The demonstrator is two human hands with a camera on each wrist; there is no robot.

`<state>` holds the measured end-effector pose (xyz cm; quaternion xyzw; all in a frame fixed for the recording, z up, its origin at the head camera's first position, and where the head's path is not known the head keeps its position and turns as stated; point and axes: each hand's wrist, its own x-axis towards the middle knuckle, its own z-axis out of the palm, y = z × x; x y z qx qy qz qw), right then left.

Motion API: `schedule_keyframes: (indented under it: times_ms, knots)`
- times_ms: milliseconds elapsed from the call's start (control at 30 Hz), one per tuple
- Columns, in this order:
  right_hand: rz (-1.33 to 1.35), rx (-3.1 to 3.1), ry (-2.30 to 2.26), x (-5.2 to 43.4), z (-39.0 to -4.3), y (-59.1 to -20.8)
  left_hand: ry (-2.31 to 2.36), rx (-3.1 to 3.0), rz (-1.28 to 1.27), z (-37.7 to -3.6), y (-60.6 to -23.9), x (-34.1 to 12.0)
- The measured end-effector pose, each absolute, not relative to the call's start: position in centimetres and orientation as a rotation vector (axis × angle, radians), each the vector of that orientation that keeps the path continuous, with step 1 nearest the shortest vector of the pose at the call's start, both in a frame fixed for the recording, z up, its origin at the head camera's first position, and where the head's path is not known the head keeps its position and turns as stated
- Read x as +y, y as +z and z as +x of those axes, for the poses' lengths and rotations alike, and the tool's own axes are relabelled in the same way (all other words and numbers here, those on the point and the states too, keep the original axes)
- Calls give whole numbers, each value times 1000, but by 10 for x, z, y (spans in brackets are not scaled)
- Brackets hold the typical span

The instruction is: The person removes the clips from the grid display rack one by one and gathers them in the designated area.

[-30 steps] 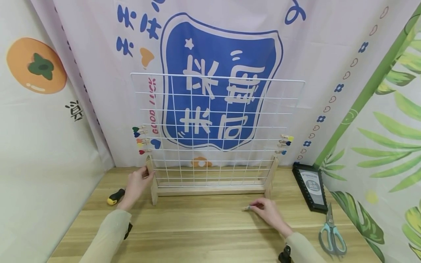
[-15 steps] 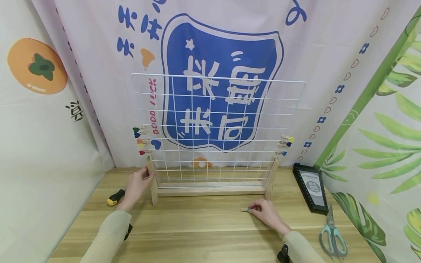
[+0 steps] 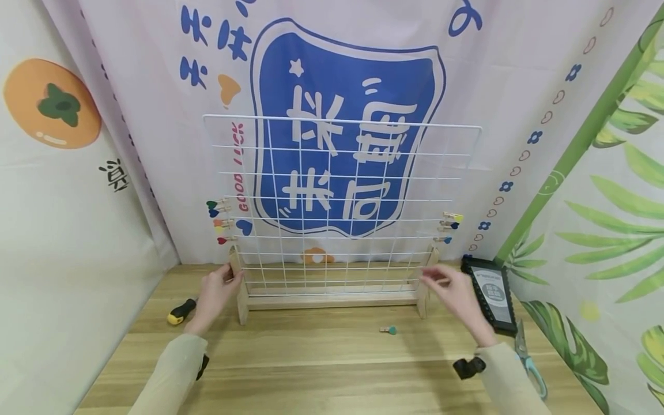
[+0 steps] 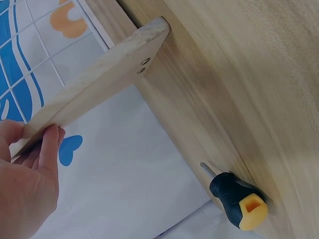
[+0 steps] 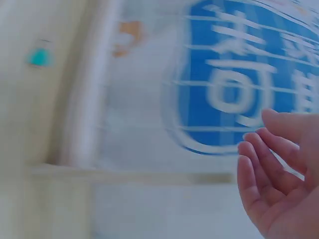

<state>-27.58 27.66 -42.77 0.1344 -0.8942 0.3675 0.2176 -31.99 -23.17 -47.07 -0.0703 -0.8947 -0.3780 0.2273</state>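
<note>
A white wire grid (image 3: 342, 173) stands upright in a wooden stand (image 3: 332, 300) at the back of the table. My left hand (image 3: 228, 280) grips the stand's left upright (image 3: 237, 275); in the left wrist view the fingers (image 4: 50, 149) curl round the end of that wooden piece (image 4: 99, 84). The right hand (image 3: 434, 279) hovers with relaxed, spread fingers just beside the right upright (image 3: 428, 271), holding nothing; the right wrist view shows it blurred (image 5: 271, 169). A small wooden clip with a teal heart (image 3: 388, 330) lies loose on the table in front of the stand.
Coloured heart clips hang on the grid's left edge (image 3: 220, 219) and right edge (image 3: 450, 225). A yellow-and-black screwdriver (image 3: 180, 311) lies at the left. A black frame (image 3: 493, 294) and scissors (image 3: 530, 366) lie at the right. Printed curtains surround the wooden table (image 3: 321, 374).
The right hand let go of the teal-heart clip on the table and rose up and right to the stand's right upright. The left hand kept its hold.
</note>
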Motion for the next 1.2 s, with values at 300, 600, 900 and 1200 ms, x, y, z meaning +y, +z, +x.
schedule_keyframes:
  times_ms: [300,600,900,1200]
  knots:
    - [196,-2139,1042,306,-285,-354,-1022,-2455,-189,-322,-478,-234]
    - [121,-2271,987,325,-307,-338,-995,-2430,-199,-321,-480,-233]
    - [131,-2338,928,326,-311,-335,-1016,-2458,-185,-323,-477,-233]
    - [101,-2300,904,323,-313,-333,-1022,-2463,-177,-323,-474,-234]
